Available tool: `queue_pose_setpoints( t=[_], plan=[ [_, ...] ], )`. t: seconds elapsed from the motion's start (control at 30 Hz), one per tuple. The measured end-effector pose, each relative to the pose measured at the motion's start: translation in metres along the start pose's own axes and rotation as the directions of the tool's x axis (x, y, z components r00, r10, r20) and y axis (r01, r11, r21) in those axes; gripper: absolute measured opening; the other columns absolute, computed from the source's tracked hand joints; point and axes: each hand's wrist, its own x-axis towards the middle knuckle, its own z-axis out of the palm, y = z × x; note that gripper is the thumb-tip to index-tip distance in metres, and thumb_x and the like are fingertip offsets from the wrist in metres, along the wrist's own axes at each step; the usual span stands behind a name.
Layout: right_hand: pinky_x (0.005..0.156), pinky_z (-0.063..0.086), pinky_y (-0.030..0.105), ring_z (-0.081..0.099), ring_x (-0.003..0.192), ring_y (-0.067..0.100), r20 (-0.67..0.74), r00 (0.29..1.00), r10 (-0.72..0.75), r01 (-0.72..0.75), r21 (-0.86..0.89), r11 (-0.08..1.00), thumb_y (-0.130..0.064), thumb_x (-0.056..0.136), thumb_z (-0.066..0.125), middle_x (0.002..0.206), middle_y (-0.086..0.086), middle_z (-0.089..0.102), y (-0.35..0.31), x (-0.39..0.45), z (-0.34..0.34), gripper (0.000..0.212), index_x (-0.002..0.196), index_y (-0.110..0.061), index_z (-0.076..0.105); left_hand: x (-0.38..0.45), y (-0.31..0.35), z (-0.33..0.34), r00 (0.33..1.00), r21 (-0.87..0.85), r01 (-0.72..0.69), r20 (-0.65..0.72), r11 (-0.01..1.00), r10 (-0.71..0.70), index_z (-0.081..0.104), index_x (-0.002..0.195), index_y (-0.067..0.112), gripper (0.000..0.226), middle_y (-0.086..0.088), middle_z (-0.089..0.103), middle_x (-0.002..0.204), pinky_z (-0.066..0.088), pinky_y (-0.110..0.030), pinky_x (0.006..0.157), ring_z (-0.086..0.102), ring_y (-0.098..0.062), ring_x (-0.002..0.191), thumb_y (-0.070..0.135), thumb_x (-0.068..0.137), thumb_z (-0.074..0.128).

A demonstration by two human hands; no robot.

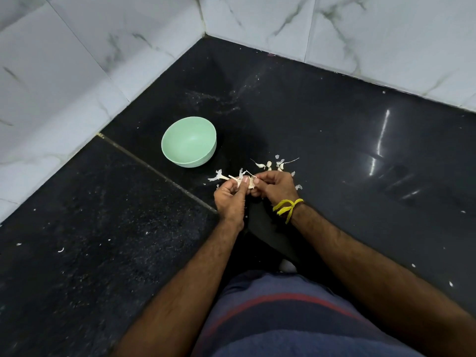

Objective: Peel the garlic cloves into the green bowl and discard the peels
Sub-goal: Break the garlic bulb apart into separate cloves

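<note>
Garlic clove, pale and papery [244, 182], sits pinched between left hand [230, 199] and right hand [275, 186]. Empty mint-green plastic bowl [188, 146] lies ahead-left, nearer the left hand.

**One head-worn view, looking steeply down**

A single wide-angle camera sits on the person's head and faces forward and down onto a black countertop [334, 140]. Both forearms reach up from the bottom edge, close to the lens. The tiled wall corner [205, 34] lies at the top, farthest off, its lines bowed by the lens.
</note>
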Motion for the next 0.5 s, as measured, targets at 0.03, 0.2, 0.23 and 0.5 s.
queue_pose_setpoints(
  t=[0.03,0.2,0.23,0.5],
  plan=[
    [0.056,0.056,0.019,0.068,0.055,0.011,0.013,1.0,0.011,-0.011,0.005,1.0,0.007,0.091,0.06,0.075,0.014,0.069,0.0,0.001,-0.001,0.01,0.099,0.011,0.065,0.0,0.0,0.0,1.0,-0.008,0.004,0.005,1.0,-0.004,0.074,0.089,0.002,0.008,-0.014,0.071,0.077,0.056,-0.027,0.064,0.064,-0.017,0.065,0.009,0.093,0.071],
    [0.058,0.059,0.023,0.067,0.056,0.015,-0.029,1.0,0.002,-0.005,-0.083,0.997,0.003,0.091,0.063,0.074,0.014,0.068,-0.008,0.005,-0.007,0.008,0.085,-0.003,0.064,0.011,0.001,-0.002,0.997,-0.065,0.069,-0.014,0.996,-0.07,0.061,0.081,-0.002,0.019,-0.011,0.059,0.072,0.057,-0.02,0.063,0.063,-0.016,0.069,0.008,0.093,0.071],
    [0.056,0.058,0.024,0.066,0.056,0.016,-0.049,0.999,-0.024,0.017,-0.135,0.991,0.002,0.091,0.064,0.073,0.014,0.068,-0.009,0.006,-0.009,0.01,0.083,-0.004,0.064,0.013,0.001,-0.003,0.997,-0.075,0.078,-0.02,0.994,-0.08,0.059,0.082,-0.001,0.02,-0.013,0.055,0.077,0.058,-0.021,0.064,0.061,-0.02,0.073,0.01,0.093,0.072],
    [0.065,0.061,0.032,0.069,0.061,0.014,-0.161,0.974,-0.158,0.074,-0.438,0.896,-0.014,0.087,0.072,0.071,0.003,0.072,-0.015,0.019,-0.02,0.005,0.089,-0.019,0.073,0.018,-0.002,-0.008,0.997,-0.086,0.071,-0.002,0.994,-0.071,0.052,0.076,0.002,0.026,-0.016,0.052,0.086,0.059,-0.022,0.068,0.064,-0.019,0.075,0.007,0.092,0.072]
  ],
)
